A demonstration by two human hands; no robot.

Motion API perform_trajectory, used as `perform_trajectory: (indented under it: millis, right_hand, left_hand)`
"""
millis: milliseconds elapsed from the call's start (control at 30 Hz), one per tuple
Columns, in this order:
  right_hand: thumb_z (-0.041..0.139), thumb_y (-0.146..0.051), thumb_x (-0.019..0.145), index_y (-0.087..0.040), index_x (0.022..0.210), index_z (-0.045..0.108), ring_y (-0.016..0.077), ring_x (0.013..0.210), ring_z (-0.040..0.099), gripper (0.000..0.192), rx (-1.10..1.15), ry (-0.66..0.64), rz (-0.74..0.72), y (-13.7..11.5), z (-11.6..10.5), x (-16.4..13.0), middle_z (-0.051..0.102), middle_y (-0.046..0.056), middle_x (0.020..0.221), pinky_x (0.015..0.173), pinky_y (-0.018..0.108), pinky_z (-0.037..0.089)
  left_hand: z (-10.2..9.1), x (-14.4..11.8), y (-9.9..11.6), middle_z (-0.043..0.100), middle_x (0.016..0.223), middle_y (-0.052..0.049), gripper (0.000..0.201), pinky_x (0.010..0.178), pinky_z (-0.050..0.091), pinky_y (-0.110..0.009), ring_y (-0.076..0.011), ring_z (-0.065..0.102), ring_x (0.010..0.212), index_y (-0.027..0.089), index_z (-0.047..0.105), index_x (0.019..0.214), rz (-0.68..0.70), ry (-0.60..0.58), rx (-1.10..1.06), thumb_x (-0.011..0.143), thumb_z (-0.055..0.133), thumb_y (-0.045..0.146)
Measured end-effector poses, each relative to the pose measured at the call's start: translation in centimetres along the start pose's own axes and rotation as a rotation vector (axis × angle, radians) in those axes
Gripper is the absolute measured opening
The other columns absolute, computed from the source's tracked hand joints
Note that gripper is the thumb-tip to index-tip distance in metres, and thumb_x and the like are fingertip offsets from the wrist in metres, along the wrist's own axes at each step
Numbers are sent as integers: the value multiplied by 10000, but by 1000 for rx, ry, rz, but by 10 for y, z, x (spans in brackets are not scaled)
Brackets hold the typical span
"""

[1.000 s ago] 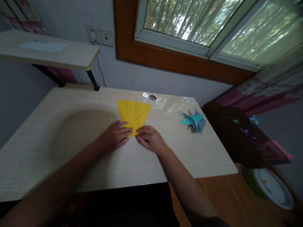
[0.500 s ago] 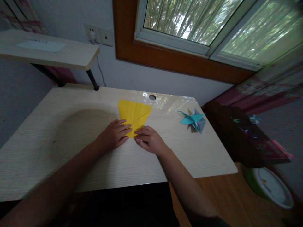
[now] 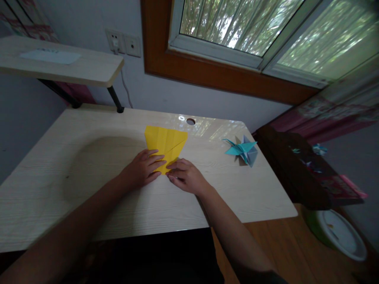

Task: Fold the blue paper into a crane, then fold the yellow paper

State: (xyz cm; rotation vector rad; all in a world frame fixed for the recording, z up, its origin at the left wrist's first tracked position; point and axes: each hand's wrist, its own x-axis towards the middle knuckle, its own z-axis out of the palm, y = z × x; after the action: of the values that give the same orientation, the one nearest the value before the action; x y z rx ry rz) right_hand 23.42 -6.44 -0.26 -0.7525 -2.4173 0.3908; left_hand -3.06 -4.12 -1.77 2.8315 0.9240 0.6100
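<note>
A folded sheet of yellow paper (image 3: pixel 167 142) lies on the desk, wide at its far end and narrow near me, with crease lines across it. My left hand (image 3: pixel 145 167) rests over its left near side, fingers spread flat on the paper. At the near right edge, my right hand (image 3: pixel 185 175) has its thumb and fingers pinched together on the paper's corner; the fingertips partly hide that edge.
On the desk's (image 3: pixel 103 209) right side stands a blue and grey folded-paper crane (image 3: pixel 242 150). A raised shelf (image 3: pixel 89 71) with a paper sheet is at the back left. Past the right edge are a dark wooden cabinet (image 3: pixel 296 169) and a round green-and-white bin (image 3: pixel 340 232).
The yellow paper has shifted slightly left and a little toward me, turning a bit. My right hand has moved slightly left with it; my left hand stays nearly in place.
</note>
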Motion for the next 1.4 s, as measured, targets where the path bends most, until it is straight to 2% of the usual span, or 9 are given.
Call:
perform_trajectory:
  millis: [433, 700, 1000, 1400]
  right_hand:
    - [621, -248, 963, -250, 1051, 766, 238, 1082, 667, 169, 18, 6, 17, 0, 1, 0, 740, 75, 1126, 971, 457, 543]
    - [625, -245, 963, -237, 1042, 762, 237, 1076, 672, 159, 15, 12, 9, 1, 2, 0, 746, 76, 1138, 969, 460, 538]
    - [621, -249, 965, -239, 1034, 765, 235, 1077, 669, 160, 11, 6, 16, 1, 2, 0, 742, 71, 1143, 968, 454, 540]
    - [646, -232, 944, -244, 1054, 757, 235, 1074, 666, 157, 5, 11, 23, 1, 3, 0, 740, 76, 1129, 963, 452, 540]
  left_hand:
    - [-1, 0, 0, 665, 1356, -109, 401, 1180, 358, -572, -316, 487, 1372, 201, 641, 1353, 39, 22, -54, 957, 609, 258]
    - [0, -1, 2, 700, 1267, -104, 322, 1175, 401, -519, -239, 624, 1212, 175, 649, 1295, 100, 14, -74, 999, 535, 224]
    - [-2, -1, 4, 714, 1249, -112, 326, 1114, 498, -469, -239, 637, 1217, 169, 660, 1286, 134, 40, -104, 976, 559, 186]
    - [0, -1, 2, 702, 1267, -113, 296, 1101, 502, -475, -242, 620, 1235, 194, 698, 1239, 136, 24, -110, 965, 588, 178]
